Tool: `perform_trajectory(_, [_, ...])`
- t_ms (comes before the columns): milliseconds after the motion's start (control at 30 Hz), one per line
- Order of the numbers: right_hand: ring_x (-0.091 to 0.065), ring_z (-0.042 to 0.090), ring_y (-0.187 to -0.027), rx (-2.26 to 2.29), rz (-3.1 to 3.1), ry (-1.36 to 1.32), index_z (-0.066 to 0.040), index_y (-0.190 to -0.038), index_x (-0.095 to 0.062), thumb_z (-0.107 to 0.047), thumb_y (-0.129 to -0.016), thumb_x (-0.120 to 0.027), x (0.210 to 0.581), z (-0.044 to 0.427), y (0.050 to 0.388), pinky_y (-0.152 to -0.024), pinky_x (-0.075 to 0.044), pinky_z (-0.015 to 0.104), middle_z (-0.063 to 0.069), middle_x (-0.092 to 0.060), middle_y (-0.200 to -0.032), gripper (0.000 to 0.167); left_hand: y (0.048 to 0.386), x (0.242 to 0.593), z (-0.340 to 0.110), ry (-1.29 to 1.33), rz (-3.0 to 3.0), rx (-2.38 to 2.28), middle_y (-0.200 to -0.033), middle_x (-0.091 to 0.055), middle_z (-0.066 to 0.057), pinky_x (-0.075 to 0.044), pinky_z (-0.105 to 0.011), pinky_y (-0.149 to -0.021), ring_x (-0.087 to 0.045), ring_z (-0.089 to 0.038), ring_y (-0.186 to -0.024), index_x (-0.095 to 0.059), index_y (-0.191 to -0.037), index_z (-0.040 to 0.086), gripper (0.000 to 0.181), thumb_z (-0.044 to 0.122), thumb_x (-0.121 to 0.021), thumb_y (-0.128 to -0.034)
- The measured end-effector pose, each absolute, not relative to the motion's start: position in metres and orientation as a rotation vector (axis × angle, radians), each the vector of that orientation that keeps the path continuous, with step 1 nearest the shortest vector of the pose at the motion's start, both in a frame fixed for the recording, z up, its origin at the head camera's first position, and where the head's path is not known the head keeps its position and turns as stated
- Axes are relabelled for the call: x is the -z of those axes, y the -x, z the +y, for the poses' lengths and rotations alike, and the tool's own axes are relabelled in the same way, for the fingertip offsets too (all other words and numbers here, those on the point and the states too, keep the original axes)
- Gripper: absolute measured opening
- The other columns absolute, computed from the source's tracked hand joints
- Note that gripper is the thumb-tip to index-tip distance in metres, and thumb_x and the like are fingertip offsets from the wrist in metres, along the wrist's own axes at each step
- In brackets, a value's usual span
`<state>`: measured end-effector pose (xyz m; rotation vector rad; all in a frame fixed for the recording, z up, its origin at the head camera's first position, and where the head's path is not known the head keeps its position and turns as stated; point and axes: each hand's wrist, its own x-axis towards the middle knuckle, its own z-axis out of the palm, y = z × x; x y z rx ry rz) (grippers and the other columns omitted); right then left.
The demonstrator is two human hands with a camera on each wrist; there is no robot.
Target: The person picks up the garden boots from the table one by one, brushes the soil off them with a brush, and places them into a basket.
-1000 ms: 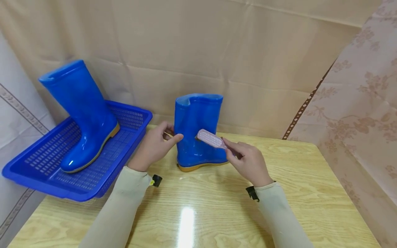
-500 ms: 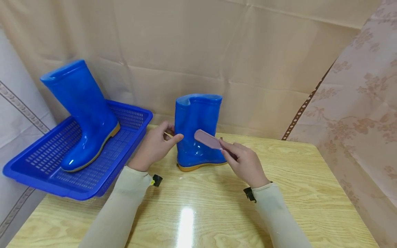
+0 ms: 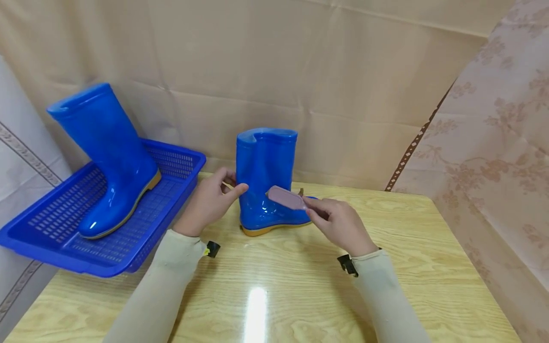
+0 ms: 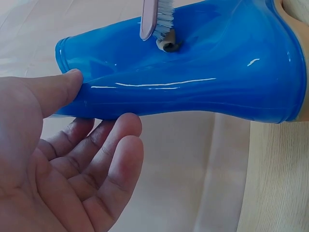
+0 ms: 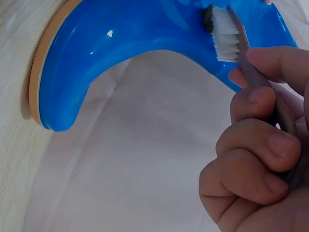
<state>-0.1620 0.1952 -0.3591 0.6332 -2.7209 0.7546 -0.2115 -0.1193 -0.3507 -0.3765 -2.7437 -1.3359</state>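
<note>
A shiny blue rain boot with a yellowish sole stands upright on the table, toe to the right. My left hand holds its shaft from the left, thumb on the near side and fingers behind; the left wrist view shows the thumb against the shaft. My right hand grips the handle of a pinkish scrub brush, its smooth back toward the head camera. White bristles meet a dark clump on the boot's side; the left wrist view shows this dark and tan clump under the bristle tips.
A blue slotted plastic basket stands at the left of the wood-grain table. Inside it another blue rain boot leans back. Beige cloth hangs behind the table, and a floral cloth at the right.
A second ago the brush's bristle side faced the head camera; my right hand has since turned it over, and the smooth back shows now. The left hand keeps its place on the boot.
</note>
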Motion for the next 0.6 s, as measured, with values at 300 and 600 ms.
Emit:
perform_trajectory(300, [-0.046, 0.008, -0.055, -0.783, -2.767, -0.631, -0.017, -0.131, -0.073, -0.019, -0.100, -0.070, 0.3555, 0.1981, 0.1593, -0.050, -0.036, 0.025, -0.009, -0.068, -0.075, 0.031, 0.2117, 0.3516, -0.1176, 0.378, -2.748, 1.330, -0.111, -0.065, -0.006, -0.053, -0.035, -0.068, -0.062, -0.024, -0.092, -0.057, -0.128, 0.012, 0.042, 0.044, -0.064, -0.1024])
perform_trajectory(600, [-0.053, 0.007, -0.059, -0.802, -2.866, -0.640, -0.017, -0.129, -0.074, -0.018, -0.100, -0.070, 0.3524, 0.2014, 0.1588, -0.053, -0.043, 0.025, -0.005, -0.078, -0.096, 0.030, 0.2114, 0.3506, -0.1192, 0.367, -2.754, 1.337, -0.112, -0.065, -0.006, -0.054, -0.036, -0.069, -0.062, -0.024, -0.093, -0.057, -0.128, 0.012, 0.041, 0.045, -0.062, -0.1029])
